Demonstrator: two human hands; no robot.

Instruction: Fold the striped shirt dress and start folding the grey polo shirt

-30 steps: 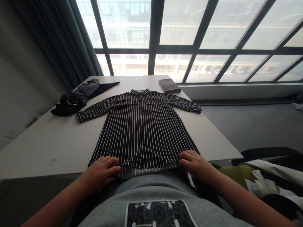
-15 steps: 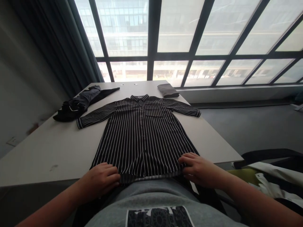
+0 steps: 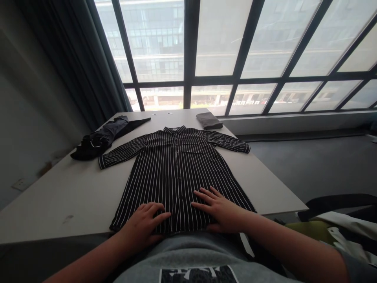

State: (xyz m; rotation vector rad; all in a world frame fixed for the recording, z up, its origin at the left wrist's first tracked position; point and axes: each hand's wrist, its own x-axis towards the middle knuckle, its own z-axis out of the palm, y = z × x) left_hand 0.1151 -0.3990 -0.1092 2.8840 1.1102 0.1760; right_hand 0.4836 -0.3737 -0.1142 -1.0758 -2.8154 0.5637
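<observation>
A black shirt with white stripes [image 3: 165, 169] lies spread front up on the white table [image 3: 79, 196], its collar toward the window and both sleeves stretched out sideways. Its lower hem is at the near table edge, by my body. My left hand [image 3: 144, 221] rests on the lower left part of the shirt, fingers apart and slightly bent. On the lower right part lies my right hand [image 3: 219, 210], flat with its fingers spread. Neither hand grips the cloth.
Dark crumpled clothes [image 3: 101, 137] lie at the table's far left. A folded grey cloth [image 3: 209, 120] is at the far right, near the window. Beside the table on the right, more clothes [image 3: 341, 228] are heaped, white and olive among them.
Both hands have let go of the hem corners and moved inward onto the shirt front, with the fingers spreading. The view has tilted up slightly.
</observation>
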